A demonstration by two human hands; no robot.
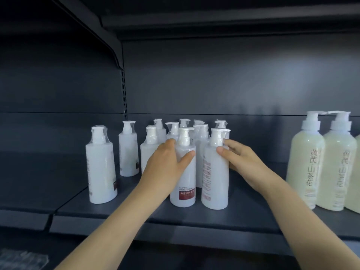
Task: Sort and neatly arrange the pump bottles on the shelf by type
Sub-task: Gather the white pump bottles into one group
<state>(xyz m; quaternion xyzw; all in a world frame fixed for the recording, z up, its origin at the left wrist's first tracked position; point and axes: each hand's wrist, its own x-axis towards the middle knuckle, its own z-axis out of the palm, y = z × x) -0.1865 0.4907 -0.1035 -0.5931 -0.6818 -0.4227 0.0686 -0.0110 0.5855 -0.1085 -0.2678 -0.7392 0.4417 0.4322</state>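
Several white pump bottles stand clustered on the dark shelf (pixel 136 213). My left hand (pixel 165 164) grips the front white bottle with the dark red label (pixel 184 184), thumb across its front. My right hand (pixel 241 162) grips the neighbouring white bottle with red small print (pixel 214 184), thumb on its shoulder, fingers behind. Both bottles stand upright near the shelf's front. Another white bottle (pixel 100 168) stands apart at the left, and one (pixel 128 151) stands further back. Two cream-yellow pump bottles (pixel 305 164) (pixel 339 168) stand at the right.
The shelf's back panel (pixel 214 84) is dark, with a slotted upright (pixel 123 90) and a bracket at the upper left. An upper shelf hangs overhead. Bare shelf surface lies between the white cluster and the cream-yellow bottles. A third cream-yellow bottle (pixel 356 172) is cut off at the right edge.
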